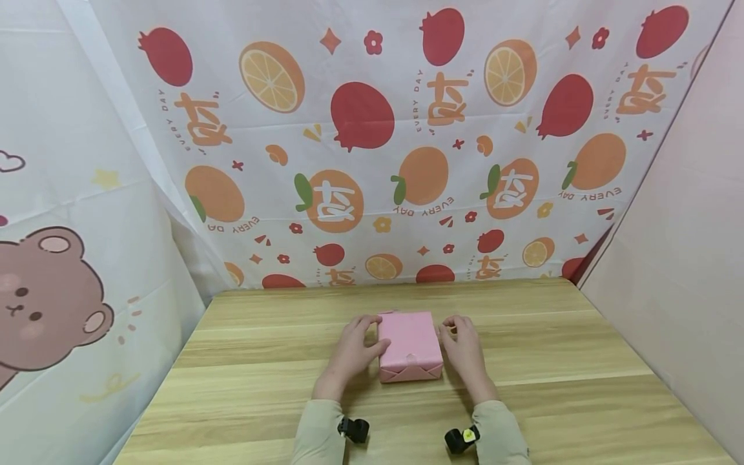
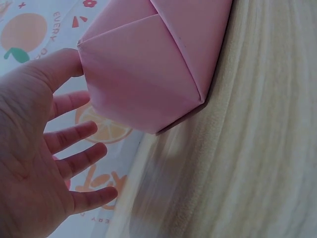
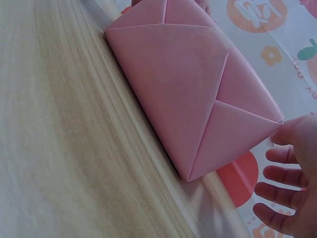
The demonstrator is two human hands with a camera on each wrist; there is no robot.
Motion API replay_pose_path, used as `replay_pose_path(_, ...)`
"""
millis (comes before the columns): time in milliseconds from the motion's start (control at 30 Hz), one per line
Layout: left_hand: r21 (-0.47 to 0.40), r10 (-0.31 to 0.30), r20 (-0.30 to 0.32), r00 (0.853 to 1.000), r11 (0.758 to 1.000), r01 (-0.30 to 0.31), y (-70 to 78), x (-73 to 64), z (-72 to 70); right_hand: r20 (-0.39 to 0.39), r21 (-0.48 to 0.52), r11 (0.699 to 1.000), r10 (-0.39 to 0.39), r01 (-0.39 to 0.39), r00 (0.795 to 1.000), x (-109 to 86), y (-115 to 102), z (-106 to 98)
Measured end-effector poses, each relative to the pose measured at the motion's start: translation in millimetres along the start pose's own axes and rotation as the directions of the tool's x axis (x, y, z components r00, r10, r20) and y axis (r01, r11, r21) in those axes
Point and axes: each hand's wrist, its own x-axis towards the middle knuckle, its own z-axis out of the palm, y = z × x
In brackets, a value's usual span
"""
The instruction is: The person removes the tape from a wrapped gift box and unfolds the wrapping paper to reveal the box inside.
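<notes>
A box wrapped in pink paper (image 1: 409, 337) lies on the wooden table, with folded triangular flaps on its near end. On its left side is my left hand (image 1: 356, 343), the thumb and a fingertip at the box's edge. In the left wrist view the left hand (image 2: 29, 148) has its thumb at a box corner and its other fingers spread apart from the paper. Beside the right edge stands my right hand (image 1: 464, 347). The right wrist view shows that right hand's thumb (image 3: 292, 130) touching a corner of the pink box (image 3: 168, 89), the other fingers loosely extended below.
The wooden table (image 1: 558, 361) spreads around the box. Behind it hangs a white cloth (image 1: 372, 161) printed with fruit, and a cloth with a bear (image 1: 49, 297) hangs on the left. A plain pale panel (image 1: 686, 258) borders the right side.
</notes>
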Motion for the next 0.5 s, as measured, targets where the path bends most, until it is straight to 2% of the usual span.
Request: replay_pose_path(500, -0.018, 0.014, 0.019, 1.0, 1.0, -0.014, 3.6, 1.8, -2.5, -0.029, -0.004, 0.999, -0.042, 0.042, 0.999, 2.2, 4.1, 4.5)
